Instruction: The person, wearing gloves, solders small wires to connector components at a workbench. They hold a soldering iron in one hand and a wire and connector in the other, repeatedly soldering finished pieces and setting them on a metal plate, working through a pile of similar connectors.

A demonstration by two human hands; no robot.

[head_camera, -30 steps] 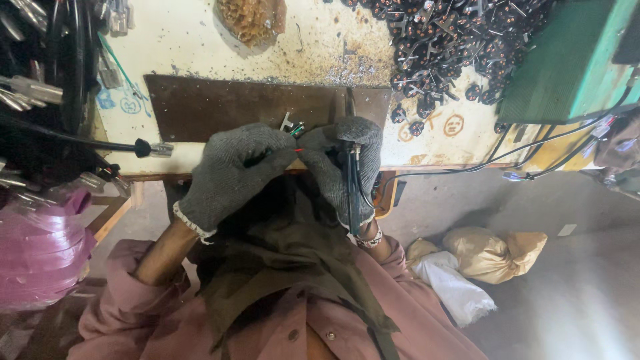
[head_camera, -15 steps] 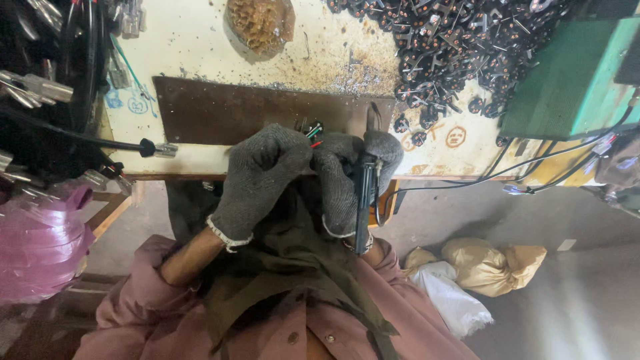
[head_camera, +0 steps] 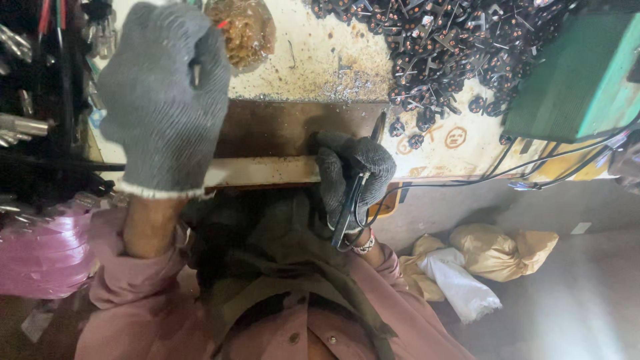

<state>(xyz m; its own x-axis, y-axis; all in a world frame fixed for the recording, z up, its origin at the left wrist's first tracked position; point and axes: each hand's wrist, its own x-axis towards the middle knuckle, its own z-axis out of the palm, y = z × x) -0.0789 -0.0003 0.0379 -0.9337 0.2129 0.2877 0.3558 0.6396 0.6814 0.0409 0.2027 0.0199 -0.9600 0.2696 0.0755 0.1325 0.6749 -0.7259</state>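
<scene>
Left hand (head_camera: 163, 100): grey knit glove, raised high over the surface (head_camera: 313, 60), fingers curled into a loose fist. A small dark part shows between the fingers near the top; whether it is gripped firmly cannot be told.

Right hand (head_camera: 353, 175): dark grey glove, closed around a slim black tool (head_camera: 350, 207) with a cable attached. The tool's tip points up onto the brown metal plate (head_camera: 280, 127) at the near edge of the surface; its body runs down through the fist toward the wrist.

Surface: pale, stained, scattered with fine debris. A heap of small black parts (head_camera: 453, 47) lies at the far right side, well apart from both hands. A green box (head_camera: 580, 73) stands at the right edge. A pile of brownish scraps (head_camera: 247, 30) sits just beside the left hand.

Below, right: tan and white bags (head_camera: 467, 267) on the floor.
</scene>
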